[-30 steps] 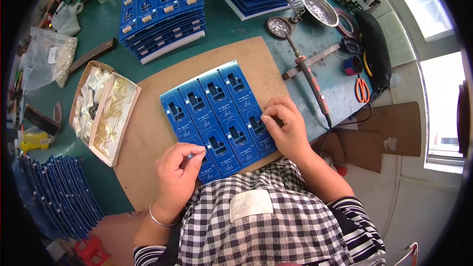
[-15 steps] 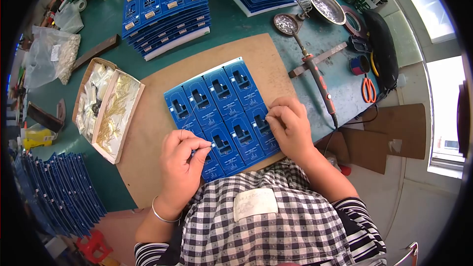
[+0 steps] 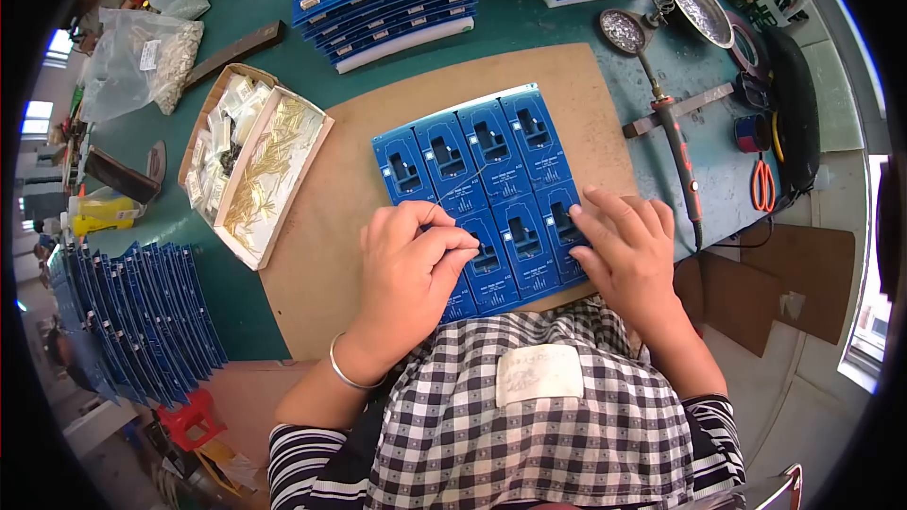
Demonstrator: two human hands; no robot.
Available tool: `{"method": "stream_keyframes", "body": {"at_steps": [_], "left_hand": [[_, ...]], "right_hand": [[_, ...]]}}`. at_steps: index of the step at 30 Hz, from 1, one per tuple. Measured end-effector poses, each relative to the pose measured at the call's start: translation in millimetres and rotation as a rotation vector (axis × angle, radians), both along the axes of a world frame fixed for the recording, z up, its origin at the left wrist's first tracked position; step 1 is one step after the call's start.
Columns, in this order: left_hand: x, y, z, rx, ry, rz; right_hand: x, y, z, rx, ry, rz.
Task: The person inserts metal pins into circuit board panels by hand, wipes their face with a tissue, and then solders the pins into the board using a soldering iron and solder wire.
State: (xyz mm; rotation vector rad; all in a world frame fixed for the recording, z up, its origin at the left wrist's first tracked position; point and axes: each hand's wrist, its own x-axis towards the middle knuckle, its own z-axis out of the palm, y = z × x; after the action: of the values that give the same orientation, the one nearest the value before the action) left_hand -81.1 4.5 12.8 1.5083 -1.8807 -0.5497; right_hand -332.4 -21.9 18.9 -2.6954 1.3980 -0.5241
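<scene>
A blue circuit board panel [image 3: 460, 191] with repeated cut-out sections lies on the brown board in front of me. My left hand [image 3: 411, 260] is over its lower left part, thumb and forefinger pinched together. A thin, wire-like metal strip [image 3: 463, 183] sticks up from between these fingers and crosses the panel; its lower end is hidden. At the panel's right edge is my right hand [image 3: 628, 250], fingers spread and the fingertips at the board, with nothing visible in them.
Left of the panel stands a cardboard box [image 3: 300, 179] holding gold pins and small white parts. Stacks of blue boards [image 3: 387, 14] are behind. A soldering iron [image 3: 678, 146] rests at right by a solder dish [image 3: 622, 30]. More boards [image 3: 151, 312] stand at left.
The view has shifted, so the bench appears further left-to-right displaced. My right hand has opened from a pinch. My left hand stays pinched, now further over the panel.
</scene>
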Motion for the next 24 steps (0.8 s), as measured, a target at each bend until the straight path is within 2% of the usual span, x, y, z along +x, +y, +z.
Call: {"method": "stream_keyframes", "body": {"at_steps": [4, 7, 11, 18, 21, 22, 24], "left_hand": [[-3, -3, -4, -0.005, -0.026, 0.012], [-4, -3, -3, 0.042, -0.055, -0.021], [-5, -4, -5, 0.049, -0.059, -0.016], [-7, -5, -4, 0.065, -0.052, -0.008], [-3, -3, 1, 0.083, 0.058, -0.012], [-2, -2, 4, 0.09, 0.109, -0.016], [-3, 1, 11, 0.133, 0.218, -0.052]], "right_hand": [[-16, 5, -20, 0.248, -0.609, -0.154], [-18, 12, -30, 0.515, -1.195, -0.357], [-20, 14, -36, 0.752, -1.697, -0.349], [-21, 13, -27, 0.772, -1.779, -0.369], [-15, 22, -23, 0.594, -1.467, -0.316], [-13, 22, -18, 0.53, -1.251, -0.23], [5, 19, -6, 0.532, -1.03, 0.001]]}}
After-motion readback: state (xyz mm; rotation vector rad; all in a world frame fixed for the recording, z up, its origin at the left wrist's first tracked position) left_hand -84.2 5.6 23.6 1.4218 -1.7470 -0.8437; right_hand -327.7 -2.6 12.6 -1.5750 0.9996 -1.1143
